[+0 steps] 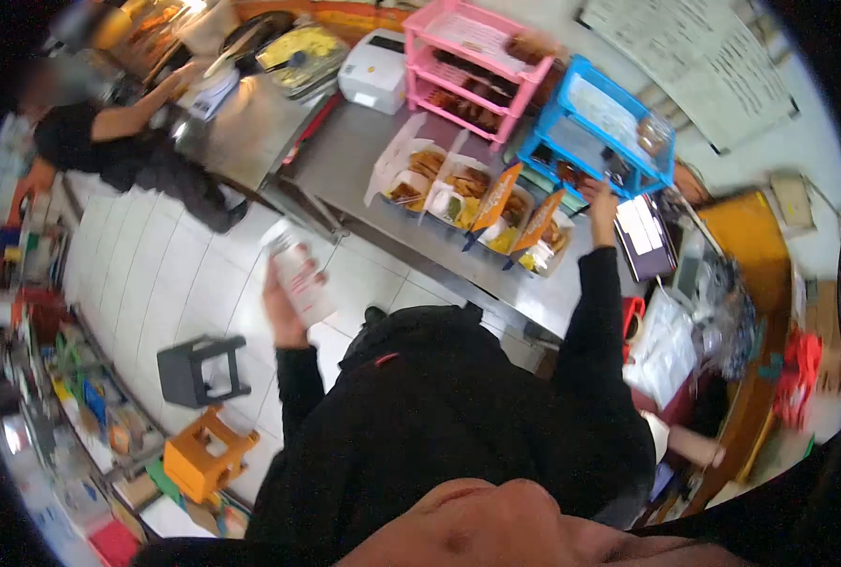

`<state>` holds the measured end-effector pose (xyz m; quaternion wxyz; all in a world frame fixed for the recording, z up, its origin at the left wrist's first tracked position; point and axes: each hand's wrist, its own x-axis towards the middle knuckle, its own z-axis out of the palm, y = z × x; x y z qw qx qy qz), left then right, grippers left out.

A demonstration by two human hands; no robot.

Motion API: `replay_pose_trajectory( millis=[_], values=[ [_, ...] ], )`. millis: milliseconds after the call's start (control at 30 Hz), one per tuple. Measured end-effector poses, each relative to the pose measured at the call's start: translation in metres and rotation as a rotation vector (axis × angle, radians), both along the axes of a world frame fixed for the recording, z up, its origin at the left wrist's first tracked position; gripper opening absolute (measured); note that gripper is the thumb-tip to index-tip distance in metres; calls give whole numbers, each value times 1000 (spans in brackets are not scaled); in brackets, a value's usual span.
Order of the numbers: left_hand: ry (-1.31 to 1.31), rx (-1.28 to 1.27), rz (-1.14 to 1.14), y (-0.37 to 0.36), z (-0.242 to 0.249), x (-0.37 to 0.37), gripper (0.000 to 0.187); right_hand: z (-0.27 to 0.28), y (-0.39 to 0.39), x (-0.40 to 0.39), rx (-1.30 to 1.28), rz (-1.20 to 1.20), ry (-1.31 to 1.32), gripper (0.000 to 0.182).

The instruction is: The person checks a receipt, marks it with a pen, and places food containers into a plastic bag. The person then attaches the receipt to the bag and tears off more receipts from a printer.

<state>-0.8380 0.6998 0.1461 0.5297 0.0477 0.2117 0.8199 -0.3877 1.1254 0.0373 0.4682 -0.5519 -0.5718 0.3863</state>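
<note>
My left hand (pixel 283 300) is wrapped round a white bottle with red print (pixel 300 279), held tilted above the floor. My right hand (pixel 600 200) reaches to the lower tier of a blue plastic rack (pixel 572 128) with small packets in it; its fingertips are partly hidden there, and I cannot tell what they touch. Left of this hand, on the steel table (pixel 364 161), several open food boxes (pixel 458 194) stand in a row, filled with fried-looking pieces and yellow and green bits. Orange flaps (pixel 496 203) stick up from some of them.
A pink tiered rack (pixel 454 104) and a white printer-like machine (pixel 373 71) stand along the table's back. A dark tablet (pixel 645 236) and plastic bags (pixel 666 345) lie right. A person (pixel 123 137) works at the left counter. Grey (pixel 198 369) and orange stools (pixel 203 454) stand on the floor.
</note>
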Motion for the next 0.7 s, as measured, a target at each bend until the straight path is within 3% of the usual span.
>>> replay_pose_trajectory(
  millis=[33, 67, 167, 233, 367, 533, 567, 700],
  values=[
    [13, 57, -46, 22, 17, 22, 43, 78, -43, -32, -180, 18, 69, 62],
    [132, 16, -69, 45, 39, 44, 45, 106, -54, -40, -171, 97, 65, 69],
    [27, 230, -250, 106, 88, 112, 42, 187, -104, -50, -116, 538, 273, 84],
    [63, 232, -273, 132, 105, 152, 44, 222, -142, -55, -123, 622, 336, 86],
    [136, 359, -377, 166, 119, 215, 49, 251, -184, -35, 40, 738, 432, 23],
    [67, 338, -418, 179, 132, 267, 52, 254, -207, -22, 45, 684, 583, 11],
    [68, 354, -434, 180, 134, 273, 53, 249, -206, -18, 144, 689, 459, 11],
    [63, 462, -483, 185, 136, 288, 55, 252, -204, -7, 278, 755, 502, 11]
  ],
)
